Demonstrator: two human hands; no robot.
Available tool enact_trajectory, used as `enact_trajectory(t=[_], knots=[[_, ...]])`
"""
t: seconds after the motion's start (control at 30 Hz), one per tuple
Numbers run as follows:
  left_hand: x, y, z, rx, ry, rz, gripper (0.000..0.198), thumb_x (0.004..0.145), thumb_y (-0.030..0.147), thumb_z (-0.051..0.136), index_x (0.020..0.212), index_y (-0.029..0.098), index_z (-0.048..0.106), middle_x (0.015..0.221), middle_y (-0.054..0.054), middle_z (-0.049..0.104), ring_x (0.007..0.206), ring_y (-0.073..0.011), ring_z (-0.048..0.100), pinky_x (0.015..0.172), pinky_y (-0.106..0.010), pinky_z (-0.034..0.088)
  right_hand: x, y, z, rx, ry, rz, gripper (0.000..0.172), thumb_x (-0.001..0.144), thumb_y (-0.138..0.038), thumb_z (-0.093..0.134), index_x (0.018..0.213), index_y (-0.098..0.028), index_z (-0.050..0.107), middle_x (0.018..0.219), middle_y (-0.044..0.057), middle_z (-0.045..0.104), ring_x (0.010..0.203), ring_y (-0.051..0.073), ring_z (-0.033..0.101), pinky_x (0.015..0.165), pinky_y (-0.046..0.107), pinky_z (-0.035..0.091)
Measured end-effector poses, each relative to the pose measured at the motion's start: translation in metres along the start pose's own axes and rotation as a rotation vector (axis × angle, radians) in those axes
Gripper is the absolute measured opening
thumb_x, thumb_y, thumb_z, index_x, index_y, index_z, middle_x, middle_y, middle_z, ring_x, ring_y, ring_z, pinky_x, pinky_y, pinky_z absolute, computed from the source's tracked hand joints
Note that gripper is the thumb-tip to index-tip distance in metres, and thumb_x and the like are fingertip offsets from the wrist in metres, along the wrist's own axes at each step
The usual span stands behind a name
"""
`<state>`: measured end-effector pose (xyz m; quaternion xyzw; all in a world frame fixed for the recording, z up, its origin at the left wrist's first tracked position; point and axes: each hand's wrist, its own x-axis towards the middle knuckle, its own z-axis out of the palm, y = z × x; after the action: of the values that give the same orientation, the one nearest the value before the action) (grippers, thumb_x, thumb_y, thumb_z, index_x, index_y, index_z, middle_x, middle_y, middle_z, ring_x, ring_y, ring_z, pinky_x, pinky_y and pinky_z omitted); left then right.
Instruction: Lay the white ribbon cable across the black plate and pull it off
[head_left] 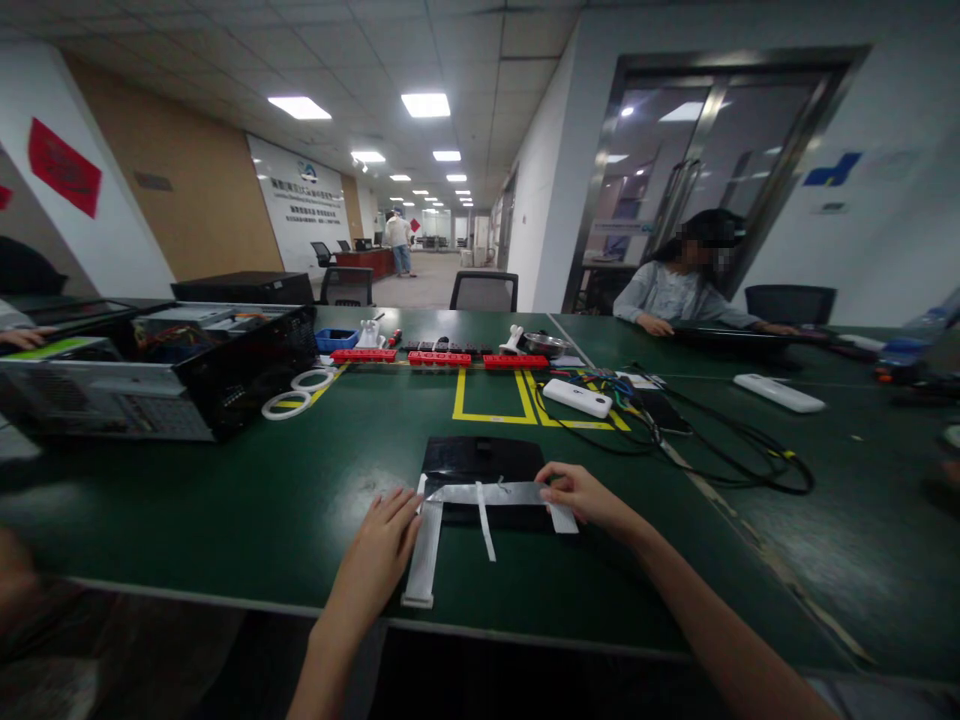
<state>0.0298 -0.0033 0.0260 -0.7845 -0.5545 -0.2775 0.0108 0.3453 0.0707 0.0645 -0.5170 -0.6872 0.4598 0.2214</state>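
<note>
A grey flat ribbon cable (465, 494) stretches between my hands over a black flat panel (480, 458) on the table. At its left end the cable folds down toward me, ending in a pale connector (417, 601). My left hand (384, 545) is closed at that fold, thumb and fingertips pinching the cable's edge. With thumb and index finger, my right hand (581, 495) grips the other end, where a short folded piece hangs down. A thin white strip (487, 522) crosses the cable's middle and dangles below it.
An opened computer case (187, 370) stands left, with white rings (286, 404) beside it. Red power strips (439, 358), a blue tray (337, 338) and white device (577, 397) lie beyond. Black cables (739, 445) spread at right. A person (697, 285) sits across the table.
</note>
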Motion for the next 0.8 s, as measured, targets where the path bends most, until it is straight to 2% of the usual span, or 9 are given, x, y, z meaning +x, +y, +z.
enact_trajectory(t=[0.13,0.27,0.47,0.8], knots=[[0.011,0.038,0.004,-0.013,-0.076,0.134,0.035,0.091,0.028,0.042,0.124,0.02,0.051,0.129,-0.007,0.055,0.124,-0.0234,0.044,0.104,-0.048,0.032,-0.002,-0.002,0.001,-0.004,0.007,0.011,0.032,0.072,-0.039,0.06,0.092,-0.015,0.052,0.056,-0.006,0.048,0.041,0.006,0.038,0.033,0.017,0.025],[0.022,0.059,0.018,0.034,-0.149,0.167,0.04,0.091,0.032,0.044,0.128,0.019,0.047,0.132,-0.009,0.051,0.125,-0.0271,0.041,0.103,-0.05,0.031,0.0,0.003,0.0,0.0,0.004,0.0,0.031,0.073,-0.038,0.059,0.092,-0.015,0.052,0.054,-0.007,0.047,0.039,0.005,0.037,0.034,0.016,0.025],[0.026,0.063,0.03,0.061,-0.179,0.178,0.042,0.09,0.033,0.046,0.129,0.017,0.046,0.132,-0.008,0.051,0.126,-0.0288,0.039,0.104,-0.052,0.028,0.005,0.008,0.0,-0.003,0.0,0.001,0.028,0.073,-0.036,0.059,0.091,-0.016,0.052,0.052,-0.007,0.048,0.037,0.004,0.035,0.033,0.016,0.023],[0.028,0.06,0.035,0.059,-0.206,0.157,0.038,0.089,0.036,0.046,0.125,0.022,0.05,0.13,-0.008,0.053,0.124,-0.0305,0.041,0.099,-0.054,0.032,0.005,0.007,0.001,0.037,-0.007,-0.007,0.027,0.071,-0.036,0.062,0.087,-0.016,0.054,0.049,-0.008,0.045,0.038,0.005,0.035,0.036,0.016,0.024]])
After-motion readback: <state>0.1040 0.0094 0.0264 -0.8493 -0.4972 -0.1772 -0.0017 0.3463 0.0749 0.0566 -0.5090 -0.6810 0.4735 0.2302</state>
